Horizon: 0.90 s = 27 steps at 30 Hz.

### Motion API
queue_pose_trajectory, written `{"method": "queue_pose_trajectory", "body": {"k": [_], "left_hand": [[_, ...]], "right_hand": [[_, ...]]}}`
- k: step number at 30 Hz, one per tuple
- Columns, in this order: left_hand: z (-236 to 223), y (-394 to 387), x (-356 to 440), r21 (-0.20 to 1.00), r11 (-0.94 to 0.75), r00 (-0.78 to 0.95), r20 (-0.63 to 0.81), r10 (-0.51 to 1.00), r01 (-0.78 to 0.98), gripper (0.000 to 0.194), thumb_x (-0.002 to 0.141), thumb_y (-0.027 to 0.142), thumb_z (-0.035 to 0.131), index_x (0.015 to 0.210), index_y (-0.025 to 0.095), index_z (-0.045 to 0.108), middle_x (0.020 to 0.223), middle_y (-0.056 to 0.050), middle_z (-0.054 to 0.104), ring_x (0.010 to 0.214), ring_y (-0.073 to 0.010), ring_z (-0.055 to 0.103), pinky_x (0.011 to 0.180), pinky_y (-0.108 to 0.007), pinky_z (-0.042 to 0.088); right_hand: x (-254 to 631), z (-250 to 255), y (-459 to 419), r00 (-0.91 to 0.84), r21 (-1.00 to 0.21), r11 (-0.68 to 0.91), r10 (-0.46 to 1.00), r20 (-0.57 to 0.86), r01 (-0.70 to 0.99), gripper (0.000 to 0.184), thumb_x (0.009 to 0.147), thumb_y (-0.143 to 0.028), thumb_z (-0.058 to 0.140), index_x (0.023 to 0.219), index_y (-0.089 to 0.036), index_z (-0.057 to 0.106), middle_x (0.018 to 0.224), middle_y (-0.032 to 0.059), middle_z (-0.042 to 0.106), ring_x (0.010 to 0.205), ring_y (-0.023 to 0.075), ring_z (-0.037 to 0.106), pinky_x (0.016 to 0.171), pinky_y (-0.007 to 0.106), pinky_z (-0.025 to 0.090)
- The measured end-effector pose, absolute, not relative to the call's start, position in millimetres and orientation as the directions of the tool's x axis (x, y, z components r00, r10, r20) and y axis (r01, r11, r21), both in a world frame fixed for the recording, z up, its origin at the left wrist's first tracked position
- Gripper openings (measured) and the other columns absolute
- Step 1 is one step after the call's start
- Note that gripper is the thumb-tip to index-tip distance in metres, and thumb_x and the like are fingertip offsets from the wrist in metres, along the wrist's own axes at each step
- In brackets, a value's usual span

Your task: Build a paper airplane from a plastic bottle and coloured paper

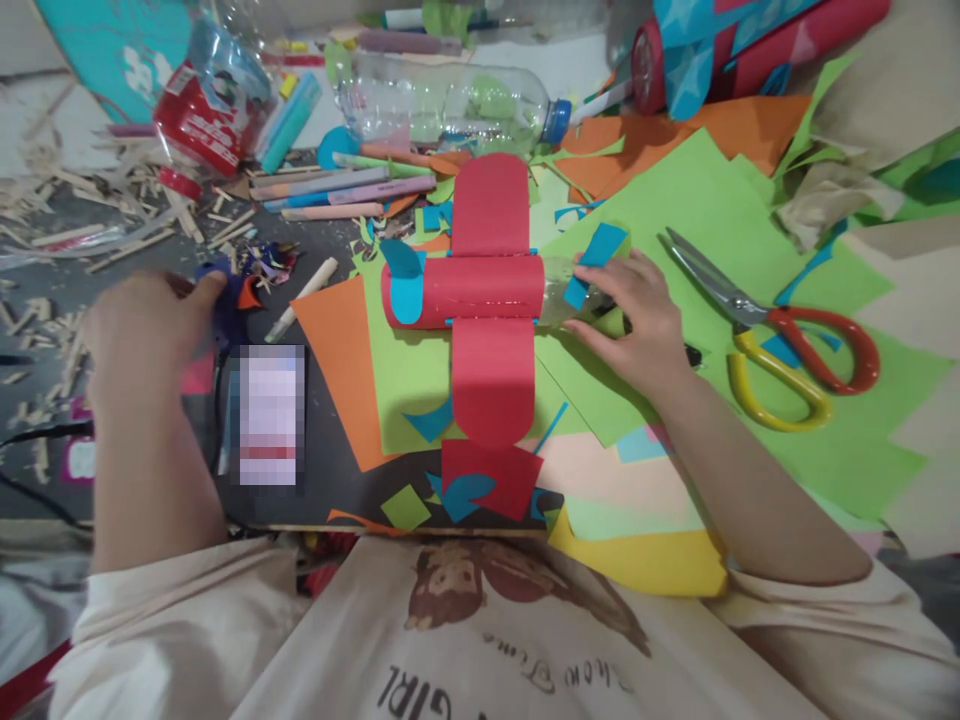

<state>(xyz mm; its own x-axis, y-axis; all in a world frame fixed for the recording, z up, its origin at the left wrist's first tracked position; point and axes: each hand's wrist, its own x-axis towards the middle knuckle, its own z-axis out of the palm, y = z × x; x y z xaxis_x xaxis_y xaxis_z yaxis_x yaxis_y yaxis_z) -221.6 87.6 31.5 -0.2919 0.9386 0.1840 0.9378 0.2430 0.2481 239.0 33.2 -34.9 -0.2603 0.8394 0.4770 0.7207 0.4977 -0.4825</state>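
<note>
A clear plastic bottle [559, 290] lies wrapped in red paper, with two rounded red paper wings and blue paper fins [407, 290], like a toy plane. My right hand [641, 315] is around its bare clear end. The index fingertip rests on a blue paper strip [606, 245] there; the other fingers are partly hidden. At the left, my left hand [154, 320] is closed around a dark blue tool [229, 310] with an orange part and a black cord, which looks like a hot glue gun. My hand covers much of it.
Red-and-yellow-handled scissors [787, 335] lie open on green paper at the right. A phone [266, 415] lies near the left forearm. Markers [345, 190], an empty bottle [450, 100] and a red paper-covered object [720, 60] are at the back. Wood bits [49, 300] litter the left.
</note>
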Motion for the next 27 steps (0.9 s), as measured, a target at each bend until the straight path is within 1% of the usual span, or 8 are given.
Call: {"method": "queue_pose_trajectory", "body": {"k": [2, 4, 7, 10, 14, 18, 22, 27], "left_hand": [[48.2, 76.9, -188.4, 0.155, 0.329, -0.357, 0.224, 0.907, 0.932, 0.027, 0.077, 0.044, 0.056, 0.06, 0.024, 0.049, 0.069, -0.007, 0.064, 0.098, -0.0359, 0.061, 0.096, -0.057, 0.042], [60.3, 63.1, -148.9, 0.217, 0.136, -0.197, 0.288, 0.937, 0.967, 0.022, 0.083, 0.04, 0.049, 0.08, 0.022, 0.062, 0.089, -0.008, 0.071, 0.098, -0.0307, 0.064, 0.095, -0.049, 0.045], [60.1, 42.8, -89.7, 0.371, -0.249, 0.072, 0.43, 0.9, 0.895, 0.026, 0.09, 0.032, 0.047, 0.086, 0.019, 0.069, 0.085, -0.005, 0.072, 0.084, -0.0198, 0.066, 0.081, -0.035, 0.049], [40.3, 31.0, -44.7, 0.454, -0.444, 0.147, 0.552, 0.821, 0.773, 0.018, 0.094, 0.022, 0.048, 0.091, 0.021, 0.066, 0.089, -0.002, 0.072, 0.086, -0.016, 0.067, 0.079, -0.031, 0.05], [8.5, 30.4, -23.7, 0.442, -0.467, 0.141, 0.592, 0.793, 0.766, 0.016, 0.093, 0.019, 0.046, 0.094, 0.025, 0.061, 0.089, -0.002, 0.069, 0.089, -0.0189, 0.066, 0.081, -0.036, 0.049], [-8.6, 34.4, -30.6, 0.455, -0.498, 0.122, 0.636, 0.762, 0.738, 0.016, 0.093, 0.021, 0.046, 0.096, 0.028, 0.059, 0.097, -0.002, 0.07, 0.094, -0.0201, 0.066, 0.086, -0.039, 0.046], [-13.6, 34.6, -32.4, 0.455, -0.537, 0.126, 0.669, 0.733, 0.71, 0.013, 0.093, 0.019, 0.048, 0.095, 0.027, 0.059, 0.094, 0.0, 0.072, 0.092, -0.0194, 0.066, 0.089, -0.04, 0.044], [-15.8, 34.2, -27.6, 0.485, -0.512, 0.11, 0.641, 0.76, 0.709, 0.014, 0.095, 0.02, 0.047, 0.096, 0.027, 0.059, 0.098, -0.002, 0.073, 0.097, -0.0185, 0.068, 0.092, -0.039, 0.046]], "right_hand": [[238.7, -34.8, 32.9, -0.256, -0.475, 0.489, 0.842, 0.474, 0.732, 0.039, 0.086, -0.045, 0.065, 0.124, -0.035, 0.06, 0.117, 0.0049, 0.073, 0.11, 0.031, 0.066, 0.107, 0.063, 0.042], [238.5, -34.6, 32.5, -0.265, -0.475, 0.501, 0.837, 0.48, 0.723, 0.041, 0.086, -0.044, 0.066, 0.125, -0.035, 0.059, 0.118, 0.0052, 0.073, 0.11, 0.0308, 0.066, 0.107, 0.062, 0.043], [238.7, -34.1, 32.1, -0.276, -0.476, 0.52, 0.826, 0.492, 0.709, 0.043, 0.086, -0.042, 0.066, 0.128, -0.034, 0.057, 0.117, 0.006, 0.073, 0.11, 0.0305, 0.067, 0.107, 0.061, 0.043], [239.9, -32.8, 32.2, -0.272, -0.477, 0.534, 0.814, 0.513, 0.698, 0.046, 0.086, -0.043, 0.066, 0.13, -0.032, 0.056, 0.117, 0.0069, 0.072, 0.11, 0.0299, 0.067, 0.107, 0.061, 0.043], [242.4, -31.1, 31.3, -0.245, -0.487, 0.579, 0.771, 0.588, 0.653, 0.045, 0.087, -0.043, 0.063, 0.13, -0.029, 0.057, 0.118, 0.0076, 0.072, 0.112, 0.0286, 0.067, 0.105, 0.058, 0.047], [240.1, -31.0, 30.0, -0.047, -0.643, 0.547, 0.78, 0.624, 0.536, 0.026, 0.094, -0.035, 0.053, 0.115, -0.028, 0.064, 0.114, 0.0097, 0.073, 0.111, 0.0277, 0.068, 0.103, 0.053, 0.05], [233.3, -19.4, 31.8, 0.196, -0.684, 0.496, 0.714, 0.672, 0.535, 0.012, 0.089, -0.032, 0.063, 0.1, -0.027, 0.063, 0.088, 0.0041, 0.07, 0.079, 0.0221, 0.074, 0.072, 0.039, 0.061], [226.8, 17.6, 45.8, 0.114, -0.715, 0.507, 0.773, 0.624, 0.481, 0.028, 0.085, -0.033, 0.07, 0.111, -0.033, 0.058, 0.113, 0.0009, 0.066, 0.08, 0.0147, 0.072, 0.06, 0.03, 0.058]]}}
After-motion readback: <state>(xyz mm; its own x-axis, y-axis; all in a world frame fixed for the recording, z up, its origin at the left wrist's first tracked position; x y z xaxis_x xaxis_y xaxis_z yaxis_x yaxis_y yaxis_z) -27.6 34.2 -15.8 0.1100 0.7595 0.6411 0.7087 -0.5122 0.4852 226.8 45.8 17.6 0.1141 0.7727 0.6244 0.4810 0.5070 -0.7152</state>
